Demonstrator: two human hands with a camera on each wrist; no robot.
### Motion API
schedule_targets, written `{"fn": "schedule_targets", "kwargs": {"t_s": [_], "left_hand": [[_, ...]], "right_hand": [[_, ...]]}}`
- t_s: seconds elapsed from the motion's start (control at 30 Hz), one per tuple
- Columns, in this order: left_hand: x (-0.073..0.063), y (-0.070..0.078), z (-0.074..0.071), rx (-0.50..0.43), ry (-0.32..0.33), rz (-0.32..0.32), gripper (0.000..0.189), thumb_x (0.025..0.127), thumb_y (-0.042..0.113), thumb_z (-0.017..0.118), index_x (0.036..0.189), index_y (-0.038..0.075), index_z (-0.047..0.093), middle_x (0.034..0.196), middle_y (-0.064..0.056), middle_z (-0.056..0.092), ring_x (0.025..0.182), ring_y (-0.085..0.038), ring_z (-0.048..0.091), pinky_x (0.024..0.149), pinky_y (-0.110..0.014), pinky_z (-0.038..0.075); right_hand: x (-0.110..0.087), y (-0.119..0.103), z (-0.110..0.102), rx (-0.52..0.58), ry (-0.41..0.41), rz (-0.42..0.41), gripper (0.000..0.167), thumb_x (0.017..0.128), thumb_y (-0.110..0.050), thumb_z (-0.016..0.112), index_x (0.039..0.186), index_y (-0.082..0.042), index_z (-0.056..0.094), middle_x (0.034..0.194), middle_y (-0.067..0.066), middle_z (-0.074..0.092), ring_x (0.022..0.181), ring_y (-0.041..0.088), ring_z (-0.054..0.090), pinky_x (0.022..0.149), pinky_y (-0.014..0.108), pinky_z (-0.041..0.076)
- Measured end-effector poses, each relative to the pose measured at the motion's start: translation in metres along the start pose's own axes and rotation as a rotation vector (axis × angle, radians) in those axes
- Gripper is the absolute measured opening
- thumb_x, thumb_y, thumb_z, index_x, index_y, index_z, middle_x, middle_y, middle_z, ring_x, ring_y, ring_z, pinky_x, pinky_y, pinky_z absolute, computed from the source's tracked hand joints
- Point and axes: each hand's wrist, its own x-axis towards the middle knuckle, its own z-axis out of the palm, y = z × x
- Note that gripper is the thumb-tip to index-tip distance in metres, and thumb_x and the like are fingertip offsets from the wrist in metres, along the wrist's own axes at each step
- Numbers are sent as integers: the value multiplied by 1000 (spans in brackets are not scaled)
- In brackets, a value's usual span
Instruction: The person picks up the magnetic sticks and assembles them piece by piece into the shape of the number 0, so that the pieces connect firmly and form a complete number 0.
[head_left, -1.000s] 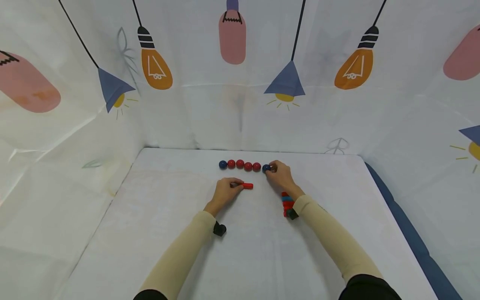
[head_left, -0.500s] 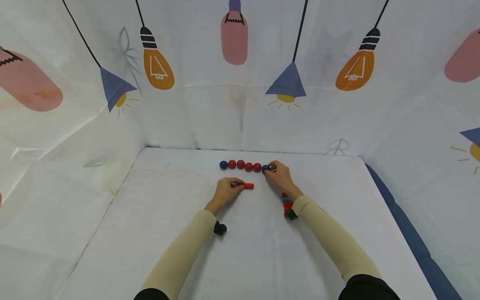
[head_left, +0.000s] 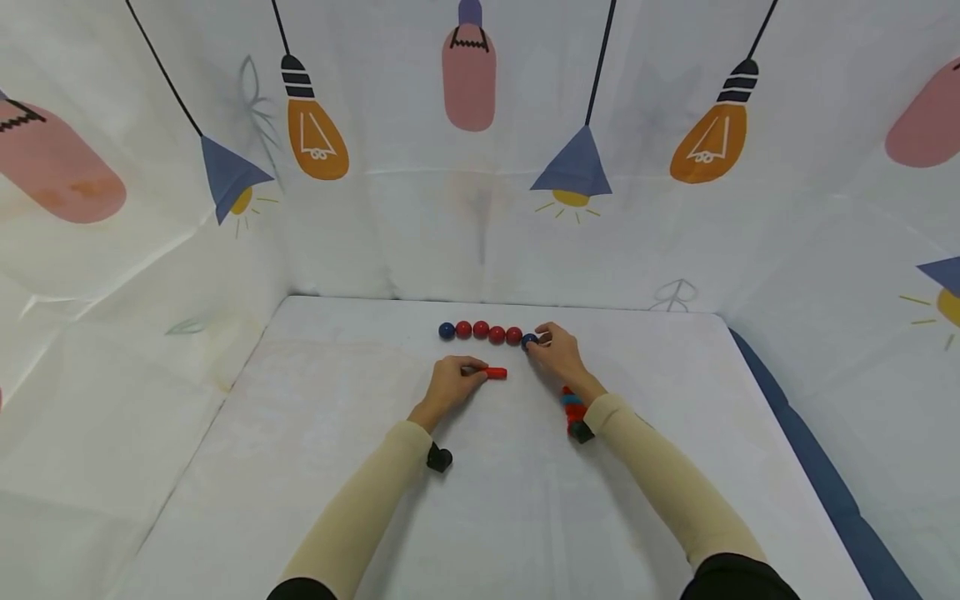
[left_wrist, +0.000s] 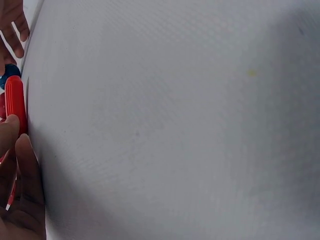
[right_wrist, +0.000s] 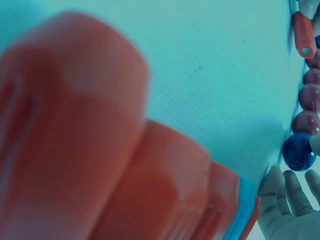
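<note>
My left hand point(head_left: 448, 390) pinches a small tool by its dark end, and its red ribbed handle point(head_left: 497, 373) points right. In the right wrist view that handle point(right_wrist: 304, 36) has a hole at its end; the part between the fingers is mostly hidden. My right hand point(head_left: 561, 354) has thumb and fingers on a dark blue ball point(head_left: 528, 340). This ball sits at the right end of a row of several red balls point(head_left: 481, 330). Another blue ball point(head_left: 447, 331) ends the row on the left.
Below the right wrist, several red pieces point(head_left: 574, 414) and a blue piece point(right_wrist: 241, 209) lie side by side, partly covered by the sleeve and wrist camera. A white table point(head_left: 337, 483) extends to a fabric wall point(head_left: 420, 225) printed with lamps.
The right hand has shifted slightly left with the blue ball, closing the small gap to the last red ball. The left hand and its tool stay in place.
</note>
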Motion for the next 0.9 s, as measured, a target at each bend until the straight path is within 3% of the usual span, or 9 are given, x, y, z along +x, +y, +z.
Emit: {"fn": "schedule_targets", "kwargs": {"t_s": [0.47, 0.73, 0.9], "left_hand": [[0, 3, 2, 1, 3, 21, 20, 96, 17, 73, 115, 13, 79, 117, -6, 76, 104, -21, 68, 95, -40, 56], [-2, 2, -1, 6, 1, 8, 19, 96, 16, 74, 114, 12, 80, 115, -7, 77, 102, -21, 68, 94, -41, 57], [-1, 1, 0, -2, -1, -16, 20, 95, 16, 74, 114, 13, 79, 115, -6, 76, 99, -19, 68, 92, -39, 57]], "right_hand": [[0, 3, -3, -36, 13, -5, 37, 97, -21, 67, 126, 2, 61, 124, 25, 67, 112, 37, 66, 98, 48, 54], [-7, 1, -5, 14, 2, 16, 38, 97, -23, 70, 126, 1, 63, 123, 23, 69, 111, 36, 67, 86, 42, 60], [-15, 2, -7, 13, -30, 10, 40, 97, -25, 70, 127, 0, 63, 125, 23, 68, 112, 36, 66, 90, 43, 59]]}}
